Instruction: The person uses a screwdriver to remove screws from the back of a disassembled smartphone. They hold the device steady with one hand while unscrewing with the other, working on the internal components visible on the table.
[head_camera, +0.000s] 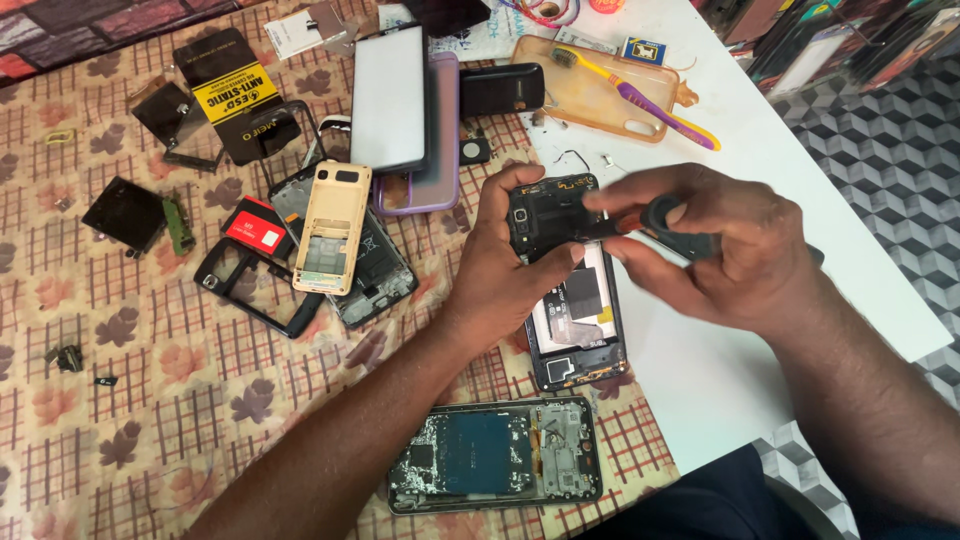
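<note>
The left hand (505, 265) is gripping the top end of an opened phone (572, 290), fingers curled around its left edge and thumb pressing on its upper part. The right hand (715, 245) is closing around a screwdriver (640, 222), its tip resting on the phone's upper section. The phone is lying at the edge of the patterned cloth (150, 400) on the white table (800, 180). Just below it, a stripped phone frame (495, 455) is lying flat. To the left, a beige phone shell (333, 225) is resting on other parts.
</note>
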